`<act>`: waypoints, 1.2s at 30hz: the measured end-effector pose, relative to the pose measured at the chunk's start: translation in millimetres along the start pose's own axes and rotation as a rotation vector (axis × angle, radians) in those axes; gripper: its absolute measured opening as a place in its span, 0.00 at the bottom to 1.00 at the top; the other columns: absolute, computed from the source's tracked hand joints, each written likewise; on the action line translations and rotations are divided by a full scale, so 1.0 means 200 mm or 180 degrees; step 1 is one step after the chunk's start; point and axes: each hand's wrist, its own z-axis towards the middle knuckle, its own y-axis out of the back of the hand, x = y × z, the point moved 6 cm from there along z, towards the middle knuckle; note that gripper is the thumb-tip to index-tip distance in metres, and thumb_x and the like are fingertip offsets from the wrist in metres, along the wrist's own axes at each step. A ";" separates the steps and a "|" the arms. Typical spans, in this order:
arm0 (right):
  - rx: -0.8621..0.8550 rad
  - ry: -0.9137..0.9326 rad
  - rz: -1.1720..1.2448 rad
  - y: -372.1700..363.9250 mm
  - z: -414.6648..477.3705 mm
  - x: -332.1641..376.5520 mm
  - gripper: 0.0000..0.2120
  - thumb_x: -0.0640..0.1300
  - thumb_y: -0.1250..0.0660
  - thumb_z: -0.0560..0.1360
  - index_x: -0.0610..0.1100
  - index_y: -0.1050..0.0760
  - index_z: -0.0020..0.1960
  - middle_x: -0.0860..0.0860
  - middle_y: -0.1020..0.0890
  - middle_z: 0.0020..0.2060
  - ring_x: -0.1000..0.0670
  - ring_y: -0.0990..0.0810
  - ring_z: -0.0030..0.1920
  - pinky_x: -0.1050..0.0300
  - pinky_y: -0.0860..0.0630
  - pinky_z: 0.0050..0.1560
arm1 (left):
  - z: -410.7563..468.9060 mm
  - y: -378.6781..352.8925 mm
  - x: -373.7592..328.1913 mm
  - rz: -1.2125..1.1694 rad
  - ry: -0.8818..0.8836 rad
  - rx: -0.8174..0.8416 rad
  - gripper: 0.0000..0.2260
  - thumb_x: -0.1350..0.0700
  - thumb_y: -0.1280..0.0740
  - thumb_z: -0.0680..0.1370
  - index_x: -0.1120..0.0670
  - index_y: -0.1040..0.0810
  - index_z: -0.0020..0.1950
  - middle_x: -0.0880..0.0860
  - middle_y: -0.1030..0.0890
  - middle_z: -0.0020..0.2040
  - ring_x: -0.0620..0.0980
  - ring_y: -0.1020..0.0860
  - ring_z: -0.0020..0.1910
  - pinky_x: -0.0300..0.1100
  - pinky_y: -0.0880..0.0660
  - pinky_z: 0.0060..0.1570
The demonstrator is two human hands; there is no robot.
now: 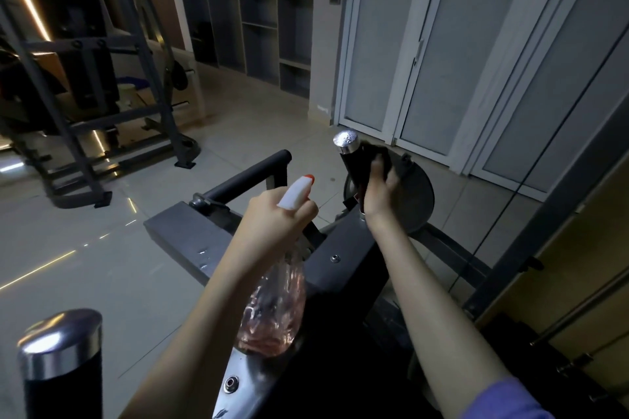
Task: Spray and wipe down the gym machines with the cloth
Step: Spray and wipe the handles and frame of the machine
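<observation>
Head camera shows my left grip (276, 218) wrapped round the neck of the spray bottle (272, 311), held above the machine's dark frame (343, 269). My right grip (381, 192) clutches the dark cloth (378, 154) against the chrome-capped handle (347, 143) just beyond.

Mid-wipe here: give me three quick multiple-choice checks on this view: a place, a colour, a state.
1. Where is the cloth? A) on the floor B) against the chrome-capped handle C) on the shelves
2. The spray bottle has a nozzle tip that is: A) orange B) green C) blue
3. The left grip is: A) open B) holding the spray bottle C) holding the cloth
Answers: 1B, the right grip presses it against the handle; 2A, orange tip on a white head; 3B, fingers curl round the bottle's neck.
</observation>
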 end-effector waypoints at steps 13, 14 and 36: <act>-0.0023 -0.0369 -0.0427 0.13 0.00 -0.16 0.17 0.43 0.48 0.81 0.37 0.31 0.66 0.41 0.22 0.57 0.48 0.25 0.48 0.60 0.33 0.46 | -0.03 0.03 -0.01 -0.0079 0.0116 -0.0163 0.15 0.53 0.37 0.75 0.66 0.30 0.44 0.67 0.24 0.41 0.50 0.30 0.35 0.45 0.35 0.36; -0.0009 -0.0417 -0.0441 0.13 0.01 -0.16 0.17 0.43 0.48 0.81 0.38 0.30 0.65 0.41 0.22 0.57 0.48 0.25 0.47 0.59 0.32 0.45 | -0.04 0.04 -0.01 -0.0141 0.0173 -0.0190 0.15 0.53 0.36 0.75 0.66 0.29 0.44 0.66 0.24 0.39 0.49 0.30 0.35 0.45 0.35 0.36; 0.0184 0.1208 -0.0841 -0.05 -0.04 0.52 0.14 0.47 0.43 0.80 0.41 0.24 0.57 0.49 0.22 0.44 0.51 0.24 0.44 0.74 0.33 0.36 | -0.06 0.03 -0.06 0.0049 -0.0036 -0.0169 0.12 0.54 0.36 0.76 0.62 0.28 0.40 0.67 0.26 0.41 0.51 0.33 0.33 0.46 0.35 0.37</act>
